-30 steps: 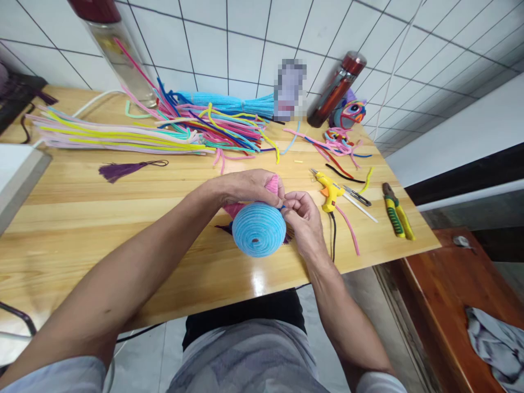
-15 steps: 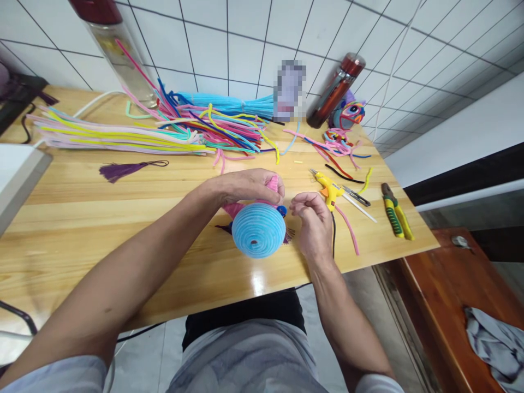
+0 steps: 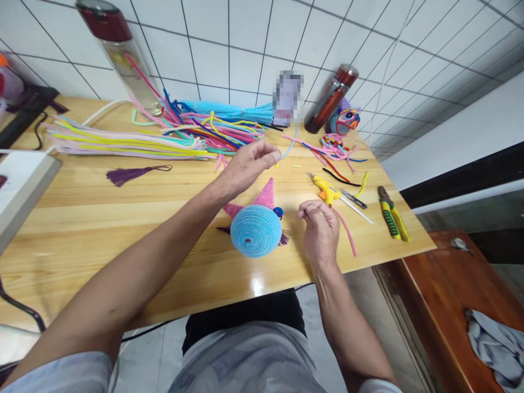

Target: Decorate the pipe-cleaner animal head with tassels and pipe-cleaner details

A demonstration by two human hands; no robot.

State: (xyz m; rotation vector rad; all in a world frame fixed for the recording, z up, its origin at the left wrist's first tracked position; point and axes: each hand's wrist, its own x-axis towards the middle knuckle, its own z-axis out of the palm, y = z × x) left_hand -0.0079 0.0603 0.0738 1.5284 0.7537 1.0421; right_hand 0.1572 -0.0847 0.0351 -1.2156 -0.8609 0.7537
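A blue, spirally wound ball-shaped figure (image 3: 256, 232) rests on the wooden table in front of me. Pink cones (image 3: 266, 195) rise from its far side, a dark blue round piece (image 3: 278, 212) sits at its right, and purple tassel threads (image 3: 285, 238) show beside it. My left hand (image 3: 254, 164) hovers beyond the figure, apart from it, with fingers stretched out and nothing visible in them. To the right of the figure, my right hand (image 3: 321, 226) is closed, fingertips pinched together; whatever is between them, if anything, is hidden. A yellow glue gun (image 3: 327, 189) lies just past this hand.
Bundled pipe cleaners (image 3: 135, 143) lie along the back, near a glass bottle (image 3: 129, 65) and a red flask (image 3: 331, 101). A purple tassel (image 3: 133, 173) lies at left. Snips (image 3: 353, 198) and green-yellow pliers (image 3: 393, 214) lie right, close to the table edge.
My left hand has let go of the pink cone and moved up and away from the figure. My right hand has drawn slightly to the right, still pinched.
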